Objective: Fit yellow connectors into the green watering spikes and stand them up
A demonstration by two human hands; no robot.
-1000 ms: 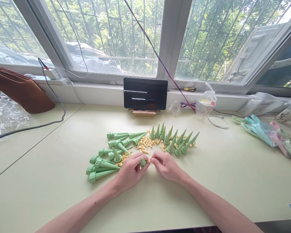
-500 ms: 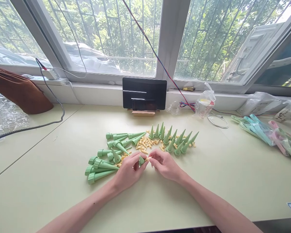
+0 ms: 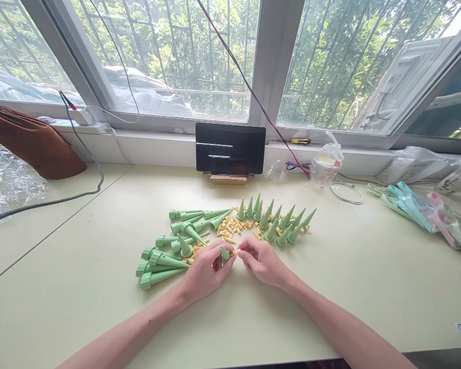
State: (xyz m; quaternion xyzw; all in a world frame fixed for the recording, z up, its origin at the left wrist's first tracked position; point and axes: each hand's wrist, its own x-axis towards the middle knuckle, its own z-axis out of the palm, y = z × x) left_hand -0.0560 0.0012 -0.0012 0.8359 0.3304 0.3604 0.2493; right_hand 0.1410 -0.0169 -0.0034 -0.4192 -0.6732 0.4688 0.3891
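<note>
Two hands, left (image 3: 207,270) pinching a green cone (image 3: 225,254), right (image 3: 262,262) a yellow piece (image 3: 236,252), work well behind the table's front edge (image 3: 292,360).

Bright daylight, softened detail

We see daylight entering through the windows (image 3: 169,56), palest at the upper right; faint shadows soften the tabletop (image 3: 100,307); white streaks glare on the dark screen (image 3: 230,141); the wide view leans the outer frames; small pieces between the fingertips look blurred.

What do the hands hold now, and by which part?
The left hand holds a green plastic cone near its base, tip up; the right fingertips pinch a small yellow piece by its outer end.
</note>
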